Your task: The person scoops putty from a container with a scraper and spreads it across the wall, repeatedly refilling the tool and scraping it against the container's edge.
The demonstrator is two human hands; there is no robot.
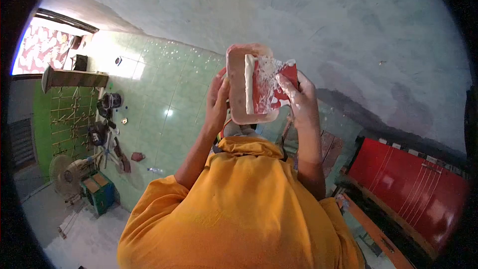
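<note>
My left hand (pixel 217 98) is closed round the left side of a pinkish, shallow rectangular tray (pixel 237 100) with rounded corners. In my right hand (pixel 303 100) is a red putty spreader (pixel 260 97), gripped at its right end with the thumb on its face. White putty smears the spreader, and a thick bead of putty (pixel 249 82) runs along its left edge. The spreader overlaps the right half of the tray in this view. White residue marks my right thumb and fingers.
A grey plastered wall (pixel 298 10) fills the top, with a darker patch at right. Green floor tiles (pixel 169 89) carry white specks. At left stand a fan (pixel 64 169) and a green box (pixel 98 192); a red panel (pixel 403 184) stands at right.
</note>
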